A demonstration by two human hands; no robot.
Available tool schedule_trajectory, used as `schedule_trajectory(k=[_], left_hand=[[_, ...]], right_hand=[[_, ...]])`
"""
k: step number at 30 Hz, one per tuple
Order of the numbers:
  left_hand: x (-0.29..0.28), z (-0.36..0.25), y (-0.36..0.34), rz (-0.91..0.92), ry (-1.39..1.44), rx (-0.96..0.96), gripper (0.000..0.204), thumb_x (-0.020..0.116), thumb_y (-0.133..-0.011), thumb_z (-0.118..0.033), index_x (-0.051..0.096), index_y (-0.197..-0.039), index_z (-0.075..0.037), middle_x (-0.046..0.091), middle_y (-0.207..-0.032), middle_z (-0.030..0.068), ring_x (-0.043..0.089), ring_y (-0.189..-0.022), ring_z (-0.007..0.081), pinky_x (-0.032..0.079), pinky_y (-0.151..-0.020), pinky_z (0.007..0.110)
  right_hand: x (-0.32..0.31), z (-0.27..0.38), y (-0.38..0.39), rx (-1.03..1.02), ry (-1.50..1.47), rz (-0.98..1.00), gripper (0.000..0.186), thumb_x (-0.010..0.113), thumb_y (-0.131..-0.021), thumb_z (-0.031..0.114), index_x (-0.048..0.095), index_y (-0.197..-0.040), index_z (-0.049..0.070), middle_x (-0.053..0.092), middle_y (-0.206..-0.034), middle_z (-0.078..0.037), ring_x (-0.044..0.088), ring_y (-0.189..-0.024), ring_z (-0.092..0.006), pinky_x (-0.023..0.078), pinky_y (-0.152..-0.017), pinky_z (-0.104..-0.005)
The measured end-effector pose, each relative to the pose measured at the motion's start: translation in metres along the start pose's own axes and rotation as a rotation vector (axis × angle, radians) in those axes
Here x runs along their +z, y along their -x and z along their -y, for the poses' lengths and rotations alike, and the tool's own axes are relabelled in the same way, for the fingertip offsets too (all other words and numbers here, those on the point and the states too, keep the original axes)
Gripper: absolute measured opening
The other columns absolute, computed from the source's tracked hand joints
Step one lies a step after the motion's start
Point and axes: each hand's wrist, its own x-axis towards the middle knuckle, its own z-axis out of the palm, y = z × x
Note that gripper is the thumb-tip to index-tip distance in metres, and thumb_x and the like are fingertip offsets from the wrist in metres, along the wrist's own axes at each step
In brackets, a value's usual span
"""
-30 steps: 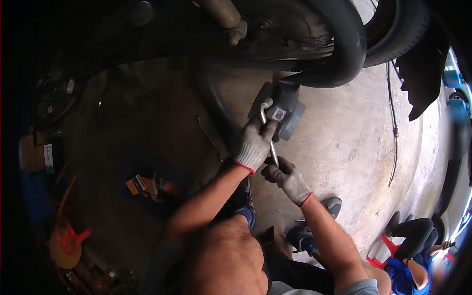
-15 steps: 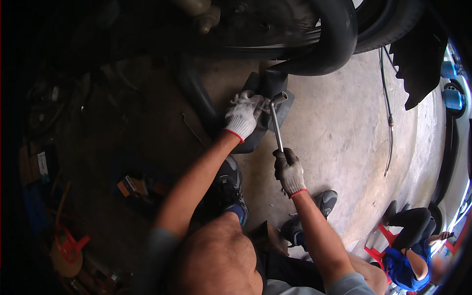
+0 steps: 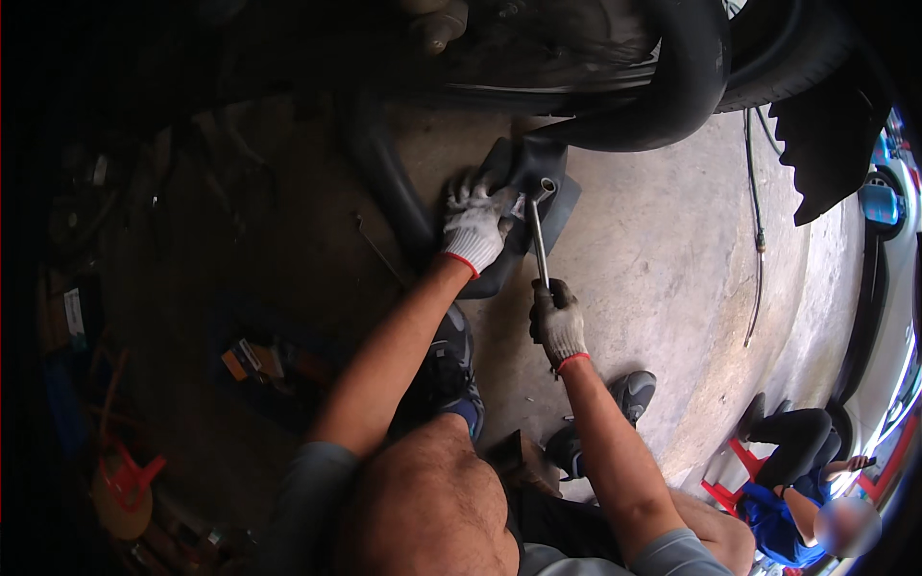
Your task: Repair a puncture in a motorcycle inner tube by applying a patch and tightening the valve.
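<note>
My right hand (image 3: 559,322), in a white knit glove with a dark palm and red cuff, is closed around an L-shaped socket wrench (image 3: 540,245). The wrench points away from me, its socket end raised over a black moulded part (image 3: 543,158) on the floor. My left hand (image 3: 474,221), gloved alike, lies with fingers spread against the left side of that part. A small shiny piece (image 3: 519,205) shows between the left hand and the wrench; I cannot tell what it is.
A thick black curved tube (image 3: 687,106) and a tyre (image 3: 788,58) hang overhead. Another black tube (image 3: 394,182) lies left. A hose (image 3: 756,221) runs along the floor at right. A seated person in blue (image 3: 783,518) is near a white car (image 3: 898,269). An orange box (image 3: 240,360) lies left.
My left fingers have gone from curled to spread on the black part. The wrench has shifted slightly, its socket end turning more toward me. The right hand stays closed on it.
</note>
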Motion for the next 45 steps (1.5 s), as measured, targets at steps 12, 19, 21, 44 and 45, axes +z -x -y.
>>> schedule_trajectory(k=[12, 19, 21, 44, 45], left_hand=[[-0.006, 0.007, -0.003, 0.031, 0.032, 0.066, 0.062, 0.068, -0.088, -0.030, 0.046, -0.147, -0.026, 0.026, -0.163, 0.0097, 0.018, -0.152, 0.0364, 0.012, -0.124, 0.052], [-0.011, 0.002, -0.007, 0.082, -0.029, 0.078, 0.064, 0.067, -0.089, -0.030, 0.044, -0.148, -0.022, 0.024, -0.164, 0.0106, 0.016, -0.152, 0.0354, 0.011, -0.124, 0.051], [-0.012, 0.005, -0.006, 0.081, -0.030, 0.090, 0.066, 0.068, -0.089, -0.031, 0.043, -0.149, -0.021, 0.024, -0.165, 0.0109, 0.016, -0.152, 0.0358, 0.011, -0.124, 0.051], [-0.022, 0.000, -0.006, 0.170, -0.054, 0.095, 0.071, 0.070, -0.087, -0.035, 0.040, -0.151, -0.022, 0.023, -0.165, 0.0120, 0.015, -0.153, 0.0368, 0.011, -0.124, 0.053], [-0.020, -0.002, -0.004, 0.196, -0.042, 0.088, 0.071, 0.070, -0.087, -0.035, 0.041, -0.150, -0.021, 0.024, -0.165, 0.0123, 0.015, -0.153, 0.0370, 0.011, -0.124, 0.053]], right_hand=[[0.010, -0.009, -0.025, -0.092, 0.059, -0.061, 0.027, 0.056, -0.098, 0.030, 0.065, -0.103, 0.005, 0.057, -0.064, -0.009, 0.056, -0.051, -0.0196, 0.046, -0.050, -0.0359], [0.007, -0.044, -0.020, -0.193, 0.071, -0.084, 0.025, 0.053, -0.101, 0.025, 0.067, -0.109, 0.007, 0.052, -0.062, 0.000, 0.046, -0.046, -0.0098, 0.037, -0.042, -0.0276], [0.009, -0.018, -0.035, -0.171, 0.005, -0.057, 0.026, 0.053, -0.101, 0.025, 0.068, -0.110, 0.006, 0.051, -0.062, 0.000, 0.044, -0.045, -0.0094, 0.036, -0.041, -0.0279], [0.008, -0.059, -0.024, -0.140, 0.260, -0.145, 0.034, 0.056, -0.098, 0.037, 0.069, -0.110, 0.007, 0.068, -0.090, -0.024, 0.067, -0.083, -0.0371, 0.051, -0.077, -0.0469], [0.009, -0.065, -0.019, -0.227, 0.202, -0.136, 0.024, 0.055, -0.100, 0.026, 0.069, -0.107, 0.007, 0.053, -0.061, -0.001, 0.048, -0.046, -0.0108, 0.039, -0.041, -0.0286]])
